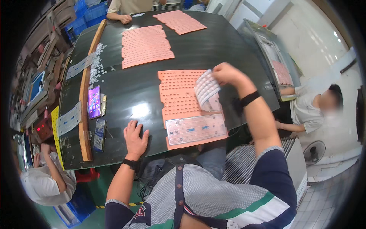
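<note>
An orange-pink board point(173, 101) with rows of round holes lies in front of me on the dark table. Across its near end rests a pale, translucent rectangular sheet point(179, 134) with two small blue marks. My right hand point(228, 74) is closed on the upper corner of a thin, pale sheet with rows of raised patches point(207, 91). This sheet curves up over the board's right side. Its lower edge is close to the board; I cannot tell whether they touch. My left hand point(135, 140) lies on the table left of the board, fingers spread, holding nothing.
Two more perforated boards point(146, 45) point(181, 22) lie farther back. Leftward are a wooden bar point(84, 114), scattered small white pieces point(97, 66), a phone point(93, 101) and printed sheets point(69, 120). A person's hand point(126, 19) rests at the far edge; other people are at both sides.
</note>
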